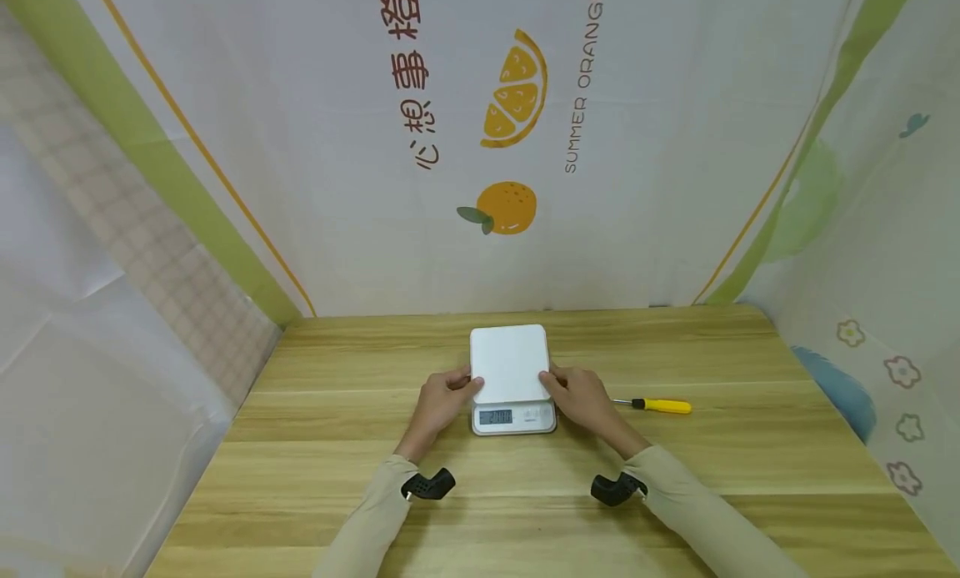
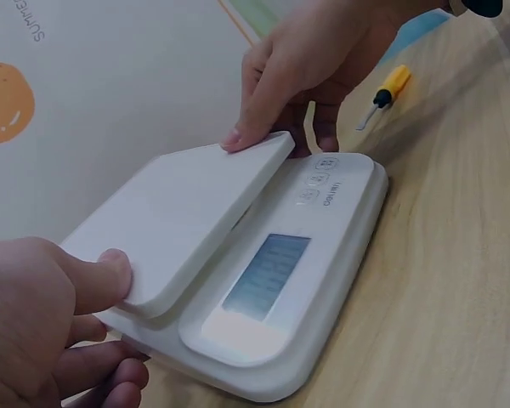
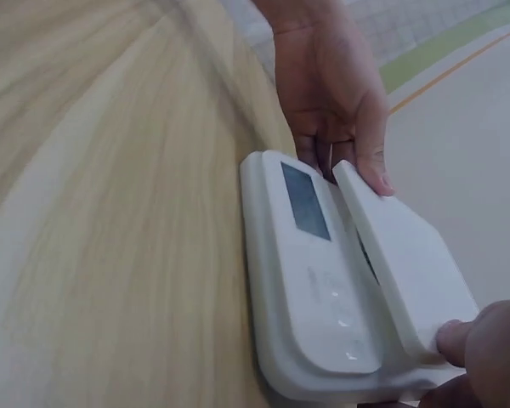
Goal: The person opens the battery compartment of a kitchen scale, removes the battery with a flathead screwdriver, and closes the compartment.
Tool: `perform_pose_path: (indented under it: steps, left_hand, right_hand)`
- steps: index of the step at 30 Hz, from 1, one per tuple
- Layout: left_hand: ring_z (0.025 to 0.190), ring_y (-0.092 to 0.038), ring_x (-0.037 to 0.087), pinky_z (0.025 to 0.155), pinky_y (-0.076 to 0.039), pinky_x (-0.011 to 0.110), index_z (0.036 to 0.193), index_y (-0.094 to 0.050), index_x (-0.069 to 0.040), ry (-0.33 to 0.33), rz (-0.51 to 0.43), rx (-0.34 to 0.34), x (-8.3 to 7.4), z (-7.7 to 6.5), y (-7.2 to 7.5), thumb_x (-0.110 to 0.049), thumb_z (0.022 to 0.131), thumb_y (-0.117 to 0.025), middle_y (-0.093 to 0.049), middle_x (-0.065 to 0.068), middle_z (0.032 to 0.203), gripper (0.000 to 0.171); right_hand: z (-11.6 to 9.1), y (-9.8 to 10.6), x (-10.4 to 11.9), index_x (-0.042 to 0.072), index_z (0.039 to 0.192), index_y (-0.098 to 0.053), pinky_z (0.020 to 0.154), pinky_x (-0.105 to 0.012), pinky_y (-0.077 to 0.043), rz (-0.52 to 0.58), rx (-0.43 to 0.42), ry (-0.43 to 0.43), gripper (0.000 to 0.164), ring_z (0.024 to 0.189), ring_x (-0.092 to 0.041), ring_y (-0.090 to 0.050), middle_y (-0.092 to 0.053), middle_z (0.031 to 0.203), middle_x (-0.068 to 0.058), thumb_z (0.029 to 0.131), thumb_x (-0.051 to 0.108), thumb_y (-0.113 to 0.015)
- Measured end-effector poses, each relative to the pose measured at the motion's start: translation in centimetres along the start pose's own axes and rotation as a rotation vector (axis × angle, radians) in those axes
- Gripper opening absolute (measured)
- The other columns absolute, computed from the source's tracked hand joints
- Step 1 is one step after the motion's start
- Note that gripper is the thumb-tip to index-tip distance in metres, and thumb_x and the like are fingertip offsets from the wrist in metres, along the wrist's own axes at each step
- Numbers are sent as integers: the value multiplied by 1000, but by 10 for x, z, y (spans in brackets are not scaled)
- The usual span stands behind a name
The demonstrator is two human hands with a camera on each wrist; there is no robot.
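A white digital kitchen scale (image 1: 517, 429) lies on the wooden table, its grey display (image 2: 268, 274) facing the person. Over its base, the flat white weighing plate (image 1: 510, 363) is lifted at the near edge, leaving a dark gap visible in both wrist views. My left hand (image 1: 441, 404) grips the plate's left side, thumb on top, other fingers lower beside the base. On the right side my right hand (image 1: 587, 397) pinches the plate the same way. Fingertips beneath the plate are partly hidden.
To the right of the scale lies a screwdriver with a yellow handle (image 1: 669, 406). The wooden table (image 1: 337, 444) ends at a fabric backdrop (image 1: 637, 228) printed with oranges. Similar cloth hangs along both sides.
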State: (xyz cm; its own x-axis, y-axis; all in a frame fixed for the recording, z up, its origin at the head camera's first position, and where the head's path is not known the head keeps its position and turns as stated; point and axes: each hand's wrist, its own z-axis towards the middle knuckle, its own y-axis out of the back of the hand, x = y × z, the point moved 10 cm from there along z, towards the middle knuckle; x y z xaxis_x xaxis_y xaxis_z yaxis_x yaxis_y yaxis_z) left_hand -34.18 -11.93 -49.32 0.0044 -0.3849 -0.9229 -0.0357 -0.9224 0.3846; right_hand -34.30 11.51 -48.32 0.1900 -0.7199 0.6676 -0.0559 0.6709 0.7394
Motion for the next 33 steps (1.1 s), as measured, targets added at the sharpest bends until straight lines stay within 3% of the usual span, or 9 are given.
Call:
perform_pose_path:
  steps: [2, 5, 7, 9, 11, 16, 21, 27, 33]
  left_hand:
    - [115, -68, 30, 101, -59, 45, 132, -66, 1, -3, -4, 0, -2, -1, 3, -26, 96, -74, -72, 18, 121, 46]
    - [113, -69, 30, 98, -61, 44, 131, -67, 2, -5, -19, 6, -6, -2, 6, -24, 95, -76, -73, 18, 118, 45]
    - [112, -70, 31, 96, -62, 42, 130, -67, 2, -9, -32, 13, -8, -2, 7, -23, 94, -77, -74, 19, 117, 45]
    - [110, -70, 31, 94, -63, 40, 130, -67, 3, -18, -44, 17, -10, -2, 8, -22, 93, -78, -74, 19, 115, 45]
    - [109, -71, 32, 91, -64, 38, 129, -67, 4, -31, -64, 18, -11, -3, 9, -20, 92, -79, -74, 20, 114, 45]
    - [109, -71, 33, 90, -64, 35, 128, -67, 5, -47, -122, 21, -15, -4, 13, -14, 90, -80, -74, 21, 113, 44]
    - [108, -71, 33, 89, -65, 34, 126, -68, 6, -51, -141, 36, -21, -7, 17, -9, 88, -81, -73, 22, 113, 43]
    - [109, -71, 31, 90, -64, 34, 129, -67, 4, -66, -123, 99, -31, -9, 18, -9, 87, -83, -73, 21, 116, 47]
    - [104, -73, 30, 87, -65, 34, 126, -68, 7, -133, -64, 128, -41, -10, 21, -9, 84, -85, -74, 20, 113, 48]
  right_hand:
    - [-1, 1, 1, -4, 136, -61, 59, -28, -42, 25, 11, -6, 51, 64, -18, -46, -73, 112, -24, 105, 36, -58]
    - [-4, 3, 3, -4, 135, -62, 67, -33, -53, 53, 27, -8, 50, 74, -22, -59, -73, 112, -23, 104, 36, -61]
    - [-6, 4, 2, -4, 134, -63, 82, -40, -61, 77, 34, -17, 50, 95, -29, -68, -69, 126, -22, 104, 35, -62]
    - [-7, 4, 0, -3, 134, -64, 94, -49, -61, 107, 51, -39, 52, 114, -34, -66, -69, 128, -21, 103, 38, -63]
    - [-8, 5, -4, -1, 135, -64, 99, -52, -59, 143, 70, -76, 54, 120, -36, -64, -69, 128, -20, 101, 41, -64]
    - [-5, 10, -8, 3, 136, -65, 99, -49, -59, 197, 121, -106, 59, 118, -32, -65, -72, 123, -14, 96, 45, -71]
    - [-1, 16, 1, -2, 139, -61, 93, -46, -62, 221, 189, -29, 62, 107, -29, -71, -77, 109, -13, 93, 37, -76]
    - [1, 24, 10, -6, 139, -59, 89, -43, -64, 218, 246, 52, 64, 96, -22, -74, -78, 100, -11, 91, 31, -79]
    - [1, 34, 20, -8, 133, -63, 85, -42, -65, 223, 218, 142, 59, 93, -22, -75, -78, 100, -12, 89, 26, -81]
